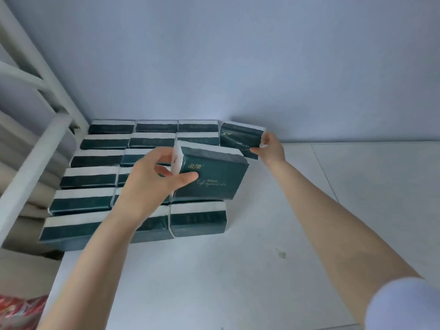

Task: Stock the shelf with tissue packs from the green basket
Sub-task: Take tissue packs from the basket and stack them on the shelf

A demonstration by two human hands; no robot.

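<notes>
Several dark green tissue packs (82,202) with white edges stand in three rows on the white shelf (238,270), against its back left corner. My left hand (152,182) pinches one more dark green pack (214,175) by its left end, tilted above the third row. My right hand (270,148) grips another dark green pack (240,136) by its right end at the back wall, just right of the rows. The green basket is out of view.
A pale wall (238,55) closes the back of the shelf. A white metal frame (31,163) with slanted bars runs along the left side. The shelf surface stretches bare to the right and front. A red patterned cloth (16,310) shows at the bottom left.
</notes>
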